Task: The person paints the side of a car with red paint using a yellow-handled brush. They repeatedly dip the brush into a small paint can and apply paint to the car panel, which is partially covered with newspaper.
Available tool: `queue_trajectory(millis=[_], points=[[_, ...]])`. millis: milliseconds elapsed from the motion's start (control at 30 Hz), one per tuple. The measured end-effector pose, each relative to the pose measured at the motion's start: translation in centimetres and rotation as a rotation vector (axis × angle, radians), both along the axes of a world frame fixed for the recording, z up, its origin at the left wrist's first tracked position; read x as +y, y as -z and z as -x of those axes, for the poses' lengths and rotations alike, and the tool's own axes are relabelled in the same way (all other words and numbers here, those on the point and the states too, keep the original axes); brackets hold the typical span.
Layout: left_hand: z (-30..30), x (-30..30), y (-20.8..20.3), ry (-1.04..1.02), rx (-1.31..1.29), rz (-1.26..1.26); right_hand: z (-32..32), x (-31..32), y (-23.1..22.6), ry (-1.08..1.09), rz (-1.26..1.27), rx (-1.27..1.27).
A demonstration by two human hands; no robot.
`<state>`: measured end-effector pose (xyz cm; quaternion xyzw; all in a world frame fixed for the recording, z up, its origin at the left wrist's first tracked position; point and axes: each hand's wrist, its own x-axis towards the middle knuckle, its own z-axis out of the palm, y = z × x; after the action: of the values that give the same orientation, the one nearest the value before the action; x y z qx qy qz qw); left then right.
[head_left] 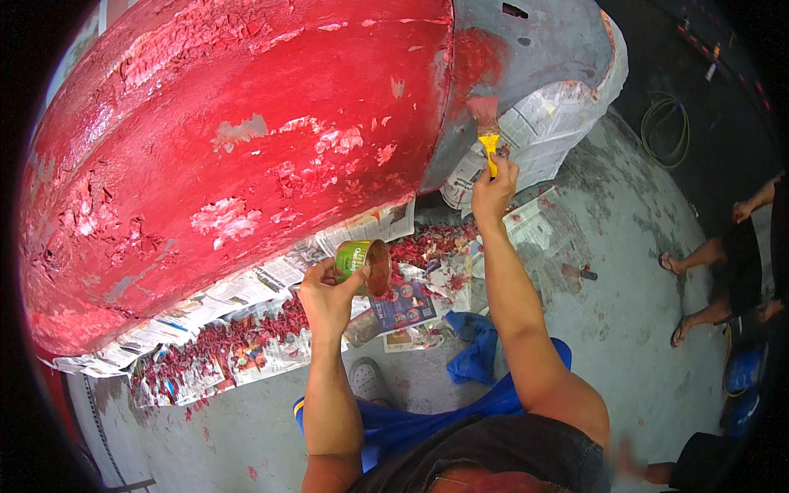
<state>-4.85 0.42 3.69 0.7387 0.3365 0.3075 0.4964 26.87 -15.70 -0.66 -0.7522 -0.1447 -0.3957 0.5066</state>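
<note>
My left hand (325, 300) is wrapped round a small open tin (352, 258) with a green and yellow label, tilted so its brownish inside shows. My right hand (496, 195) grips the yellow handle of a paintbrush (488, 130), bristles pointing away from me. Its reddish bristle tips are at the lower edge of a grey panel (542, 57), just below a wet-looking red smear (483, 59); whether they touch it I cannot tell. Left of a seam, a large curved red panel (329, 90) carries wrinkled, flaking paint with pale and grey bare patches.
Newspaper sheets (546, 123) mask the panel's lower edge. More newspaper on the floor holds red paint flakes (246, 345). A blue cloth (472, 349) and a scraper-like tool (579, 271) lie nearby. A coiled hose (664, 130) is at far right, where another person's legs (703, 255) show.
</note>
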Motion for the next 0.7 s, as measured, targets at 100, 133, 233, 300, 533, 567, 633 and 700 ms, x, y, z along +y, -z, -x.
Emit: queue_trajectory(millis=[100,133,233,300,533,567,633,700], points=[[-0.1,0.1,0.0,-0.006,-0.001,-0.020,0.3,-0.1,-0.1,0.015,0.000,0.008],[-0.1,0.2,0.1,-0.006,0.004,-0.042,0.5,-0.1,-0.2,0.019,-0.001,-0.001],[0.1,0.0,0.3,-0.007,-0.002,-0.049,1.1,0.0,-0.4,-0.048,-0.010,-0.072],[0.0,-0.1,0.3,-0.007,-0.011,-0.038,1.1,0.3,-0.5,-0.073,0.018,-0.067],[0.0,0.0,-0.2,-0.007,0.020,-0.031,0.9,0.5,0.2,0.006,-0.042,-0.027],[0.0,0.0,-0.1,-0.005,0.025,-0.032,0.8,0.4,0.3,-0.003,-0.051,-0.018],[0.1,-0.2,0.0,-0.013,0.019,-0.041,0.6,0.4,0.5,-0.016,-0.068,-0.018],[0.0,-0.1,0.0,-0.012,0.006,-0.040,0.3,0.6,0.6,-0.017,-0.062,-0.008]])
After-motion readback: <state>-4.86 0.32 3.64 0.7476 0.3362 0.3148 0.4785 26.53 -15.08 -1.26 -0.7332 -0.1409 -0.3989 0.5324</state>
